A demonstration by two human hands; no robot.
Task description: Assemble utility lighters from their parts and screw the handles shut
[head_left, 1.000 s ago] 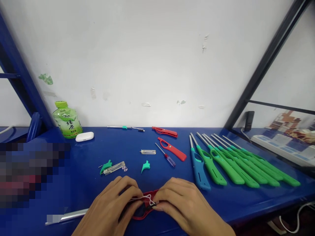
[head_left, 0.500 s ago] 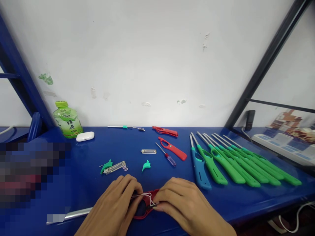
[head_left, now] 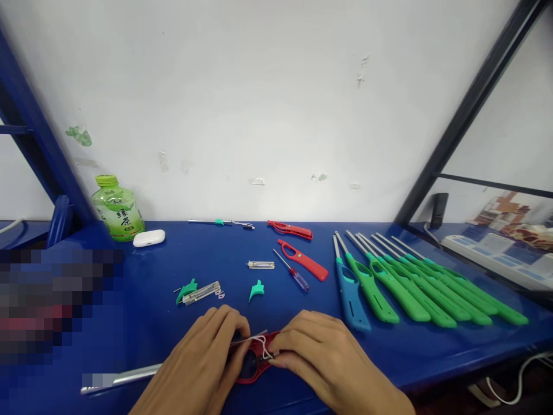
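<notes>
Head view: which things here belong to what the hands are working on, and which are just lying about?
In hand:
left hand
right hand
red lighter shell, held by both
white wire on it

Lying about:
green tea bottle
white earbud case
screwdriver
teal trigger piece
blue lighter
row of green lighters

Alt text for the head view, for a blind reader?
The left hand and right hand hold a red lighter shell with a white wire at a blue table. Behind lie a screwdriver and a row of green lighters.
</notes>
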